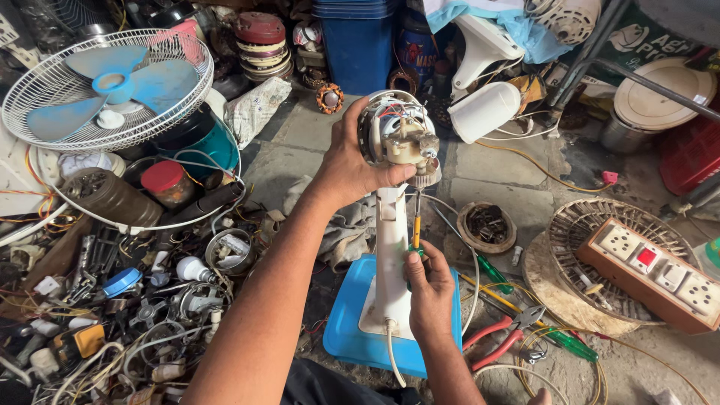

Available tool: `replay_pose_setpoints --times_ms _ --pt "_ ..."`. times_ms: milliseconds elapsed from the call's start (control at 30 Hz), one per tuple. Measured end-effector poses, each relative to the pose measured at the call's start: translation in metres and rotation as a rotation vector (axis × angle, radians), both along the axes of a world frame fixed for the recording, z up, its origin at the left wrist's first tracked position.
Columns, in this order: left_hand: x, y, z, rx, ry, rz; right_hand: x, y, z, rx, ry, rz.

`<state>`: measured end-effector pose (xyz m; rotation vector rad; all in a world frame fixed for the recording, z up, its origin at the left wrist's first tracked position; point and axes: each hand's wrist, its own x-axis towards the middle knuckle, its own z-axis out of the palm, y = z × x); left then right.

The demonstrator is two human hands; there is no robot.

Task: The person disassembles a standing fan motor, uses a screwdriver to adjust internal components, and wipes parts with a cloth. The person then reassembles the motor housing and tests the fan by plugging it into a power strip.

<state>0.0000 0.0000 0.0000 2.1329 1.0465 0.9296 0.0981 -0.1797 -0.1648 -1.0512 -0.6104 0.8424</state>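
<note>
Stripped white-and-blue table fan (390, 247) stands mid-floor; blue-bladed caged fan head (109, 86) sits back left, brown wooden switchboard (652, 274) right, red-handled pliers (502, 334) between them.

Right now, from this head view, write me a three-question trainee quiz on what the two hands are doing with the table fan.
1. True or false: the left hand grips the bare motor head of the table fan.
2. What does the right hand hold?
A. the red-handled pliers
B. a yellow-shafted screwdriver
C. a light bulb
3. Fill in: the fan's white stem stands on a ____ base.

Key:
1. True.
2. B; its tip points up at the underside of the motor head.
3. Blue.
</note>
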Motion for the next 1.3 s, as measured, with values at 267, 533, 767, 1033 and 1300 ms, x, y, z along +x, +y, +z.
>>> replay_pose_setpoints --times_ms 267,533,767,1033,1300 --pt "-0.003 0.004 -0.007 0.094 -0.048 -0.031 0.001 0.002 0.008 0.015 -0.045 -0.062" --pt "-0.001 0.006 -0.008 0.104 -0.060 -0.032 0.016 0.001 0.012 0.009 0.081 0.108" --pt "-0.006 0.015 -0.009 0.166 -0.098 -0.064 0.010 0.005 0.011 0.045 0.084 0.092" --pt "-0.011 0.044 -0.003 0.087 -0.183 -0.109 0.007 0.031 0.020 0.063 0.040 0.071" --pt "-0.011 0.080 -0.004 -0.017 -0.237 -0.129 0.007 0.059 0.026 0.003 0.004 0.021"
